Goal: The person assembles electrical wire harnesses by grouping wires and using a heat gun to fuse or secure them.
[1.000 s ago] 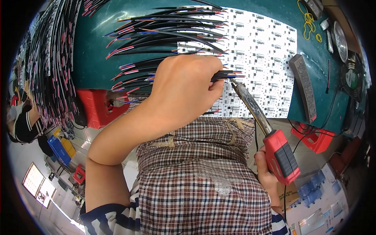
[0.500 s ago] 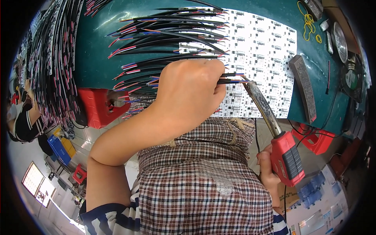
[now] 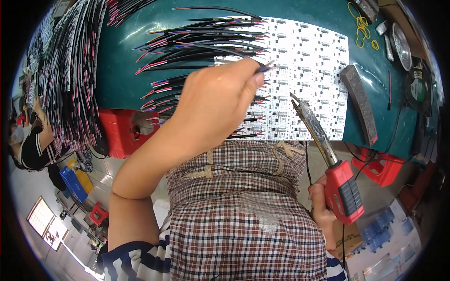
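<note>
My left hand (image 3: 218, 96) reaches across the board with its fingers pinched on a black cable, whose blue-and-brown wire end (image 3: 265, 69) pokes past the fingertips, slightly blurred. Beneath lies a white circuit board panel (image 3: 309, 79) covered with small components. Several black cables (image 3: 201, 44) lie across its left side, their stripped ends on the board's pads and red, white and blue ends out to the left. My right hand (image 3: 321, 208) grips a soldering iron (image 3: 344, 192) by its red and black handle. The iron's worn tip points up over the board, apart from the held wire.
A thick bundle of black cables (image 3: 77, 79) hangs at the left table edge. On the green table (image 3: 126, 56) lie a dark bar (image 3: 358, 103), a yellow cord (image 3: 360, 28) and a metal dish (image 3: 401, 44). Red stools (image 3: 119, 131) stand below; another person (image 3: 35, 136) sits far left.
My left hand has moved up and left, taking the wire end away from the iron's tip. The soldering iron has stayed almost in place.
</note>
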A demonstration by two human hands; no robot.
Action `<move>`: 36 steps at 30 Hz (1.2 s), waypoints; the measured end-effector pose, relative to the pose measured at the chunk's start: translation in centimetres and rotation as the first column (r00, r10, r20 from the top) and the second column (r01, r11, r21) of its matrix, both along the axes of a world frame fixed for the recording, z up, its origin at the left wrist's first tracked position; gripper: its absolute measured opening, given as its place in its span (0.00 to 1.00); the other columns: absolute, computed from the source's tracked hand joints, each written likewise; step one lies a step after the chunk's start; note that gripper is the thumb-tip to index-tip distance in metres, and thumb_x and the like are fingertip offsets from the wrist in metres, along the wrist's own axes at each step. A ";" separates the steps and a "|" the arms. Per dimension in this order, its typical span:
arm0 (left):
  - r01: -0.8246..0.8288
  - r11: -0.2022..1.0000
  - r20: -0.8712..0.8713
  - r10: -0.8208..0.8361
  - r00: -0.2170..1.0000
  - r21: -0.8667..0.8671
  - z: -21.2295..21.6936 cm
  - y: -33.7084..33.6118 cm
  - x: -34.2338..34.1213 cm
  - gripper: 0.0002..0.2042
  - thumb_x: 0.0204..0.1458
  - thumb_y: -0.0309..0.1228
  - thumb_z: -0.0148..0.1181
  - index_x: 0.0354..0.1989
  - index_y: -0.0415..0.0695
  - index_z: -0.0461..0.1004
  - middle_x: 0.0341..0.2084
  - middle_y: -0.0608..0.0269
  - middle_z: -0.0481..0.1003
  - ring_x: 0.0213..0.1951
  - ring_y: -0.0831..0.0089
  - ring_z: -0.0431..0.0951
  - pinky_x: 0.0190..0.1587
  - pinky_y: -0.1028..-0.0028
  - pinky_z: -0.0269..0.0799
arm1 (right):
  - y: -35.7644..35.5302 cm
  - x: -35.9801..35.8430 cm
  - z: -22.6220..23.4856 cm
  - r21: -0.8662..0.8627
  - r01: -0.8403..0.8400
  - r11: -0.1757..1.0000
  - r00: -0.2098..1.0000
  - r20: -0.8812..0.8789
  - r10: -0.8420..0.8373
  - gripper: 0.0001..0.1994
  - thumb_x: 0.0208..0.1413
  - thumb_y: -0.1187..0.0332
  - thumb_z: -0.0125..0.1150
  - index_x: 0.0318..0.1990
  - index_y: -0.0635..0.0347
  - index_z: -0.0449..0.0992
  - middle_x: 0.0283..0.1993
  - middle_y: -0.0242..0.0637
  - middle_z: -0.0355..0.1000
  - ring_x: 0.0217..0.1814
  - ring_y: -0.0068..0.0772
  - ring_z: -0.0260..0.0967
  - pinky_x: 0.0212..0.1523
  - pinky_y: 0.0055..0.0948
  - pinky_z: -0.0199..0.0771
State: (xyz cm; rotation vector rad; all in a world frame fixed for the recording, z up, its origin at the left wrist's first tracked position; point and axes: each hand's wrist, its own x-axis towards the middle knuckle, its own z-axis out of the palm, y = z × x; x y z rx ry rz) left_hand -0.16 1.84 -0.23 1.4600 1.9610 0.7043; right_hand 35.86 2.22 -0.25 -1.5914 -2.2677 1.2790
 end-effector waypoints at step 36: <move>-0.074 0.980 -0.179 0.108 0.978 0.182 -2.2 -1.8 3.7 0.04 0.47 0.25 0.68 0.28 0.43 0.77 0.15 0.64 0.71 0.16 0.70 0.72 0.21 0.71 0.67 | 0.8 -3.0 -0.2 -0.021 -0.031 0.999 0.987 -0.158 0.027 0.11 0.49 0.71 0.73 0.39 0.64 0.80 0.37 0.44 0.77 0.36 0.46 0.79 0.38 0.35 0.78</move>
